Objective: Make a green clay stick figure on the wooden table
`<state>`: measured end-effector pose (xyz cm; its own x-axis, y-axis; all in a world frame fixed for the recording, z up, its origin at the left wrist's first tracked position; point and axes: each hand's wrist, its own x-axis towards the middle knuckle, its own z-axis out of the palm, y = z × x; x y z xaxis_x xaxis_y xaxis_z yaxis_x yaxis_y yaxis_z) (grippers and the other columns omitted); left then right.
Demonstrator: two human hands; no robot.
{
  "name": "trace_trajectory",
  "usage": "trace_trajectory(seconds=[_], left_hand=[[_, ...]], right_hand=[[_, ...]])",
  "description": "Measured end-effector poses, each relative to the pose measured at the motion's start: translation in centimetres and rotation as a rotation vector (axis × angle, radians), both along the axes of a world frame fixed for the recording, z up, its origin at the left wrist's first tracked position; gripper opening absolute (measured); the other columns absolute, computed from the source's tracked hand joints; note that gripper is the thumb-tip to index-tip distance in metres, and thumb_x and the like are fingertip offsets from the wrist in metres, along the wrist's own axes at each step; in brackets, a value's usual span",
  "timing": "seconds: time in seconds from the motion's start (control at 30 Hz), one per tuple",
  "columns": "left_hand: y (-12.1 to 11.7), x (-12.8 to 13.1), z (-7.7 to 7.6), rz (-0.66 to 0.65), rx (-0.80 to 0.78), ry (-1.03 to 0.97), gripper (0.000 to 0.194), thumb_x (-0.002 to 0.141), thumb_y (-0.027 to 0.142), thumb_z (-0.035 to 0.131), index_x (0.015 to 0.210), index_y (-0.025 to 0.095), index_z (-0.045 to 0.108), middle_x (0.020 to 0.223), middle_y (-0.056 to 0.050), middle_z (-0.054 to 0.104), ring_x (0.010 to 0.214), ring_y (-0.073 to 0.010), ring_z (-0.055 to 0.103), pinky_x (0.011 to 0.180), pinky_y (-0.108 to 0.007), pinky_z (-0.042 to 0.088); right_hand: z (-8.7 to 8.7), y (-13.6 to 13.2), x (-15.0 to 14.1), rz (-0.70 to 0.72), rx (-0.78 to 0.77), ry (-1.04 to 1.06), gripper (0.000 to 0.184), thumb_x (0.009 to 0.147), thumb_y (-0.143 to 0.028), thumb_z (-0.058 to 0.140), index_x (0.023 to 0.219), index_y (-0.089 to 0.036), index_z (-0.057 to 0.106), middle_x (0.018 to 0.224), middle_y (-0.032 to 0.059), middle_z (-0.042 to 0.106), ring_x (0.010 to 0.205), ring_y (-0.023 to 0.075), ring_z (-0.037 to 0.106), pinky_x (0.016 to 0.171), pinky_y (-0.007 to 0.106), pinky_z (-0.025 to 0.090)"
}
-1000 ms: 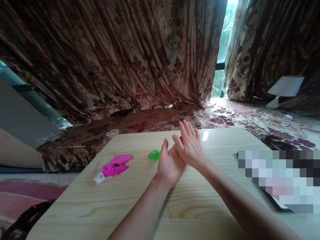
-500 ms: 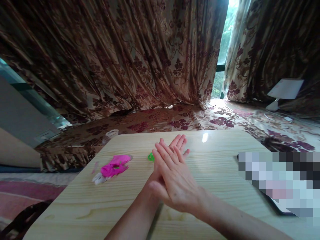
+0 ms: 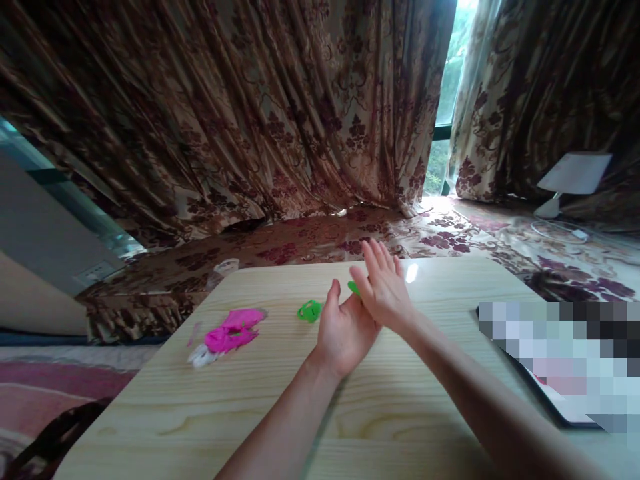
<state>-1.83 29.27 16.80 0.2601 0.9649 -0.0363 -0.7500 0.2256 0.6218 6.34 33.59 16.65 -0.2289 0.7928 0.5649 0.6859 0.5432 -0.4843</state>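
My left hand [image 3: 343,333] lies palm up over the wooden table [image 3: 250,413], thumb raised and fingers stretched. My right hand [image 3: 384,291] rests flat across its fingers, fingers straight and together. A small green lump [image 3: 353,287] shows at the edge between the two palms, pressed between them. A second green piece [image 3: 309,311], ring-like, lies on the table just left of my left thumb. Further left lies a bright pink lump [image 3: 231,331] with a whitish scrap beside it.
A flat device with a blurred-out screen [image 3: 560,360] lies at the table's right edge. Patterned brown curtains [image 3: 280,120] hang behind the table and spread over the floor. A white lamp [image 3: 570,177] stands at the far right.
My right hand has slid forward along my left palm from the wrist end to the fingertips, a rolling stroke. The green lump now shows between the hands.
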Motion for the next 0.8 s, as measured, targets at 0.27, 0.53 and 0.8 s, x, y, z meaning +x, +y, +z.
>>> trace_trajectory(seconds=[0.27, 0.53, 0.8], left_hand=[[0.6, -0.2, -2.2, -0.228, -0.006, 0.083, 0.028, 0.083, 0.021, 0.047, 0.108, 0.011, 0.056, 0.102, -0.012, 0.062, 0.096, -0.0211, 0.058, 0.089, -0.037, 0.041], [0.6, 0.3, -2.5, -0.034, 0.026, 0.236, 0.024, 0.080, 0.022, 0.051, 0.102, 0.015, 0.058, 0.097, -0.009, 0.064, 0.094, -0.0194, 0.058, 0.086, -0.033, 0.041], [-0.6, 1.4, -1.2, -0.090, 0.040, 0.104, 0.058, 0.081, 0.055, 0.032, 0.118, 0.016, 0.052, 0.126, -0.010, 0.050, 0.124, -0.0259, 0.035, 0.100, -0.039, 0.028]], right_hand=[[0.0, 3.3, 4.4, 0.203, -0.444, 0.478, 0.052, 0.088, -0.052, 0.025, 0.126, -0.022, 0.045, 0.133, 0.0062, 0.044, 0.124, 0.0216, 0.036, 0.102, 0.043, 0.026], [-2.0, 1.7, 5.0, 0.315, -0.612, 0.682, 0.050, 0.087, -0.053, 0.029, 0.124, -0.024, 0.046, 0.129, 0.0066, 0.049, 0.122, 0.0213, 0.040, 0.101, 0.042, 0.029], [-1.1, -2.7, 1.6, 0.100, 0.004, 0.105, 0.052, 0.089, -0.038, 0.032, 0.135, -0.014, 0.029, 0.144, 0.0087, 0.024, 0.133, 0.0207, 0.015, 0.107, 0.046, 0.007]])
